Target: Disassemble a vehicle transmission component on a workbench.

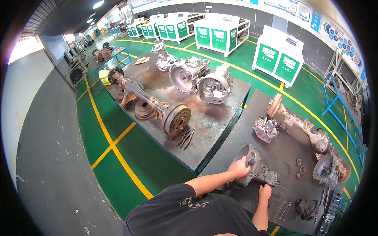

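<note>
A grey metal gearbox [258, 170] rests on the dark workbench [232, 151] right in front of me. My left hand [239, 168] is closed around the left part of its housing, next to a dark round fitting. Closer to me, my right hand [265, 191] is closed at the gearbox's near edge; its fingertips are partly hidden against the dark metal. Beyond the gearbox stands a smaller gear housing [266, 129] with a round bearing opening. A few loose rings [301, 170] lie to the right of the gearbox.
An axle assembly [301, 126] and a bell housing [326, 170] line the bench's right side. Wrenches [282, 210], a dark casting [307, 209] and an open socket case [330, 210] sit near right. Another bench holds a drum axle [143, 96], pliers [186, 137] and transmission housings [214, 84].
</note>
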Motion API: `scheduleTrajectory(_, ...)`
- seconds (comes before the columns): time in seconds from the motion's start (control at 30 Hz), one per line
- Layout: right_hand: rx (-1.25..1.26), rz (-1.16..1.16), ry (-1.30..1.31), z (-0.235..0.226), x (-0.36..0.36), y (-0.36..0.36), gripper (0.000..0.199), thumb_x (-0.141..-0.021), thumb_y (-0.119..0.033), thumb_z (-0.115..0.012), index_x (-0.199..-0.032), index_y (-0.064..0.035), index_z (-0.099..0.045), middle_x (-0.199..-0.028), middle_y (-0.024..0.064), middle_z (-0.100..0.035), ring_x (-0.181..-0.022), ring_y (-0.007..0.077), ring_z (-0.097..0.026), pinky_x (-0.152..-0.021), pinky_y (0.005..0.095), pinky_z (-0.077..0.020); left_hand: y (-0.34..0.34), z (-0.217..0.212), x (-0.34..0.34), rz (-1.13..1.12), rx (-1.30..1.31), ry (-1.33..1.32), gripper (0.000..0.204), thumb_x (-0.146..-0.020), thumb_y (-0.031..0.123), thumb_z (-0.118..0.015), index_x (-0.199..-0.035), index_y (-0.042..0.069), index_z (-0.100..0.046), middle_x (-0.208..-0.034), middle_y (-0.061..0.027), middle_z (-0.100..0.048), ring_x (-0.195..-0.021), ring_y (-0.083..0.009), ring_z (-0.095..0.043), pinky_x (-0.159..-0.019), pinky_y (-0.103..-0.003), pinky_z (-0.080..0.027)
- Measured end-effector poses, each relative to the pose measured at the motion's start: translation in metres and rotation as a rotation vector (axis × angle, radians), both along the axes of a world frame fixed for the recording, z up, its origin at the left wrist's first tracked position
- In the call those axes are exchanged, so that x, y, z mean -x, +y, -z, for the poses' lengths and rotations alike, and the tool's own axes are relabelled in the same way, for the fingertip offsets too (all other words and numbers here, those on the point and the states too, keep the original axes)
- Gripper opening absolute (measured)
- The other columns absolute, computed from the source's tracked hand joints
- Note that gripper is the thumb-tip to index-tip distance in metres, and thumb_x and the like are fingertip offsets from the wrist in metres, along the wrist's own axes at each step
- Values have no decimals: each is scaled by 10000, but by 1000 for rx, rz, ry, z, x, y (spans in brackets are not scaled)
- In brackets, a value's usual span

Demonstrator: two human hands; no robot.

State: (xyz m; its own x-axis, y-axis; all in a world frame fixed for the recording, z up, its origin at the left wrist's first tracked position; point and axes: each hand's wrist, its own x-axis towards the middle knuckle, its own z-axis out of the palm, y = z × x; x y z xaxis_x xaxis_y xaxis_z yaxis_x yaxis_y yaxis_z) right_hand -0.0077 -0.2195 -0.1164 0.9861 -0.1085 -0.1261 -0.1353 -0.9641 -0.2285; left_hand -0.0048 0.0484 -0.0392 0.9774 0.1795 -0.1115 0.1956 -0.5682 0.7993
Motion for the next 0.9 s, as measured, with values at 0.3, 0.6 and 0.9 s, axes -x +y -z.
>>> scheduleTrajectory(0.3, -3, -6, -37, 23, -7, -5, 272, -811, -246, -719, -823, 23, -686, -878, 256, -688, -878, 443, -666, -813, 512, -522, 1, -2, -2, -5, 19, 13, 682, -833, 349, -648, -1350, -32, -417, -991, -297, -682, -925, -468, -666, -823, -534, -529)
scheduleTrajectory(0.6, 22, 53, -28, 9, 0, -3, 283, -816, -291, -692, -861, -14, -719, -908, 228, -706, -883, 411, -684, -822, 511, -536, -2, -11, 0, 28, -11, 50, 610, -835, 370, -639, -1277, -7, -455, -978, -290, -686, -915, -457, -674, -821, -539, -529)
scheduleTrajectory(0.9, -3, 173, -77, 2, 10, 13, 315, -842, -326, -674, -804, -14, -701, -841, 229, -698, -845, 404, -685, -783, 507, -543, 2, -6, 1, -11, -34, 1, 604, -831, 380, -629, -1287, 17, -471, -1022, -257, -697, -952, -430, -677, -852, -516, -531)
